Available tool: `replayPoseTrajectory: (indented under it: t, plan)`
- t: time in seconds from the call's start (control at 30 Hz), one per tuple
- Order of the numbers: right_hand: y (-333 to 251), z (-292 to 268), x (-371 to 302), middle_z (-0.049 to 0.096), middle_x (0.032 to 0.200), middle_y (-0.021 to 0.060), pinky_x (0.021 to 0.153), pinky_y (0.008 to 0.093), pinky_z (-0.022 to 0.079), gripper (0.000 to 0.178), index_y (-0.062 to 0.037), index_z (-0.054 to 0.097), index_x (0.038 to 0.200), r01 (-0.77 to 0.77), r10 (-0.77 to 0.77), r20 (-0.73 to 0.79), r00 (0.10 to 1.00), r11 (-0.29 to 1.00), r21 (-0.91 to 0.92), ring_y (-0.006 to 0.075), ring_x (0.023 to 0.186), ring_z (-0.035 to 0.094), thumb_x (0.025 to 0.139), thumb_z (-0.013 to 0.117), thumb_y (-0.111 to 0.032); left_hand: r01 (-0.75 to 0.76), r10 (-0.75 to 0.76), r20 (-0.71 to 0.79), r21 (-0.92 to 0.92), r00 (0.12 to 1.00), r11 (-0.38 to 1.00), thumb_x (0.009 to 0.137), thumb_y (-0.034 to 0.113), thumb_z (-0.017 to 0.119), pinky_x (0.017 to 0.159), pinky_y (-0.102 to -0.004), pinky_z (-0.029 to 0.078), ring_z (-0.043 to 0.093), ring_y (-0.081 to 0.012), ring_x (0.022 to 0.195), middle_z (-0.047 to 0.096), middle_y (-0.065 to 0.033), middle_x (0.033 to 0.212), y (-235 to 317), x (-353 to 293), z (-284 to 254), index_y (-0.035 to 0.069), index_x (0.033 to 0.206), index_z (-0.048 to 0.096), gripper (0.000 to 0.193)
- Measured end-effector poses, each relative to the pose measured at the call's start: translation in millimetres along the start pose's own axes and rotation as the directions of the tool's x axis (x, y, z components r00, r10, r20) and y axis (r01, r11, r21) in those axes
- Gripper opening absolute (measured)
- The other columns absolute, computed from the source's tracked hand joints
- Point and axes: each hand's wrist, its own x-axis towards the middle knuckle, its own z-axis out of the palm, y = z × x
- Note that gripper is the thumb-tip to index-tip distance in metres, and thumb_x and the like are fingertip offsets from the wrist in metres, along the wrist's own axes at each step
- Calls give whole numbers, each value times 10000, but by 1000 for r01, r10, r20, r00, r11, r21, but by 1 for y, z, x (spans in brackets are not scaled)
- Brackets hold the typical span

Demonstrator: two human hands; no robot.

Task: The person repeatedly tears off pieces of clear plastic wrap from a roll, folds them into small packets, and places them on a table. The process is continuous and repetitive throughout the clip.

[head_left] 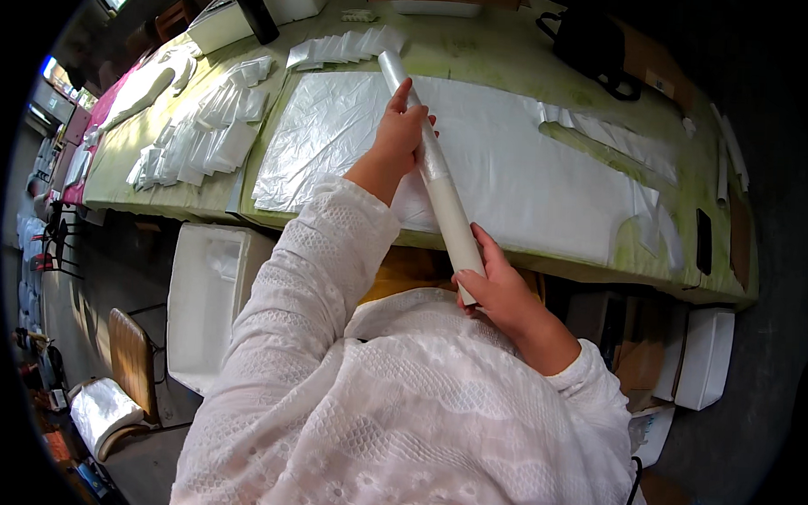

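A long pale tube with clear plastic film wound round its far part (448, 208) slants across in front of me, its far end over the table. My left hand (401, 132) grips the film-covered part, index finger stretched along it. Near the lower end, my right hand (496, 282) closes round the bare tube, thumb on top. Beneath the tube, a wide stack of clear plastic sheets (514, 158) lies flat on the table. Folded plastic bags (349, 48) lie in an overlapping row beyond my left hand.
The table (273, 181) has a yellow-green cover. More folded bags (208, 130) lie on its left. A black bag (585, 50) sits at the far right, a dark phone (704, 242) at the right edge. Below stand a white foam box (202, 299) and a wooden-backed chair (131, 359).
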Motion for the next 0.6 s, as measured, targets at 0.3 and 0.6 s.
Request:
replayPoseTrajectory:
  t: [0.3,0.6]
  plan:
    - [9,-37,-19,594,1065,79,711,328,566,747,-21,299,1578,5,-7,9,1000,986,168,149,779,617,947,682,-136,40,-10,202,-143,979,989,947,-31,542,824,-425,583,626,-234,1019,324,-140,1545,-24,-2,36,351,1627,251,832]
    - [25,-53,-35,599,1070,59,705,314,547,681,-7,384,1521,-33,42,-105,994,996,84,130,792,606,926,696,-122,199,-138,227,-274,964,941,1028,86,497,1030,-484,506,552,-293,1255,442,-133,1527,-34,17,31,260,1588,375,598]
